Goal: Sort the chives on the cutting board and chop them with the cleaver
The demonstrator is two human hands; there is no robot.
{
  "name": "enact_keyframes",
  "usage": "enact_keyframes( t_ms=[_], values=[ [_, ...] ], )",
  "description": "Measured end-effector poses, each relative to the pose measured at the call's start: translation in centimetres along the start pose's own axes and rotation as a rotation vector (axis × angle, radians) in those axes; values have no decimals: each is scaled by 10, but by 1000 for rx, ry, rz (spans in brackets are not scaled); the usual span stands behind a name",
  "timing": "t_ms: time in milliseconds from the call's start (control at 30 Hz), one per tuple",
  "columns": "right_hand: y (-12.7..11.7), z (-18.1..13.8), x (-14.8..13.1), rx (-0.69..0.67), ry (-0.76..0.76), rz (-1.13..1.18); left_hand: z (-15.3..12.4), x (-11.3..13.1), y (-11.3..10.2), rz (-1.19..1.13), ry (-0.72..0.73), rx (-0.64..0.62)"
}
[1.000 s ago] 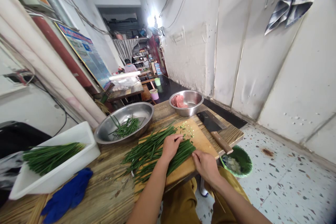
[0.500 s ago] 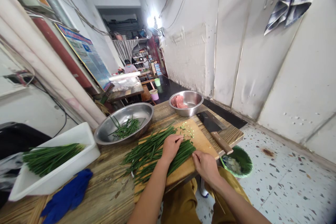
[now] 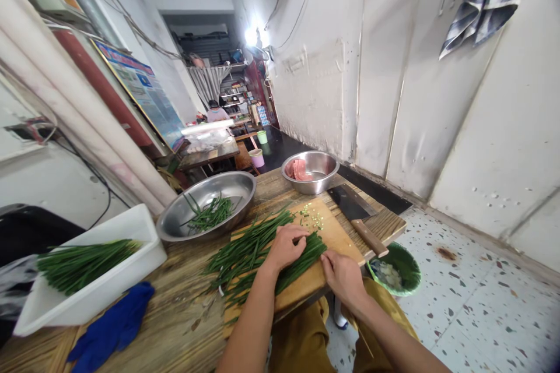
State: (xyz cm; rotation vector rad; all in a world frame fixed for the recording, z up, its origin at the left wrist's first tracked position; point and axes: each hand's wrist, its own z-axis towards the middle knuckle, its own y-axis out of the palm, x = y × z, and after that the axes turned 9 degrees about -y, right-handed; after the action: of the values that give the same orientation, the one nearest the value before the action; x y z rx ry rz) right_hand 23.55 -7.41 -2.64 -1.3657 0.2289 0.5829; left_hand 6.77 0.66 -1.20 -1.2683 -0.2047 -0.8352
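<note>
A long bunch of green chives (image 3: 249, 253) lies across a wooden cutting board (image 3: 335, 233) on a wooden table. My left hand (image 3: 285, 246) rests on top of the bunch near its cut end, fingers curled down over the stalks. My right hand (image 3: 342, 274) sits at the board's near edge, its fingers pressed against the cut ends of the chives. A few chopped green bits (image 3: 312, 215) lie at the far end of the board. A cleaver (image 3: 356, 217) with a wooden handle lies on the table right of the board, untouched.
A big steel bowl (image 3: 175, 224) holds some chives, a smaller steel bowl (image 3: 326, 163) holds pink meat. A white tray (image 3: 131, 227) at left holds more chives, with a blue glove (image 3: 111, 326) beside it. A green bin (image 3: 405, 265) stands on the floor. A person sits far back.
My left hand's fingers have curled slightly tighter over the chives. My right hand has stayed in place.
</note>
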Motion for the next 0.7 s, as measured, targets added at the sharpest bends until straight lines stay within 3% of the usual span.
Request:
enact_keyframes(
  t_ms=[133,400,700],
  values=[
    [0,0,0,1,-5,-7,1,-2,-3,157,-250,229],
    [1,0,1,3,-15,-19,3,-7,0,259,-411,45],
    [3,0,3,15,-30,-18,5,-7,3,139,-392,132]
  ],
)
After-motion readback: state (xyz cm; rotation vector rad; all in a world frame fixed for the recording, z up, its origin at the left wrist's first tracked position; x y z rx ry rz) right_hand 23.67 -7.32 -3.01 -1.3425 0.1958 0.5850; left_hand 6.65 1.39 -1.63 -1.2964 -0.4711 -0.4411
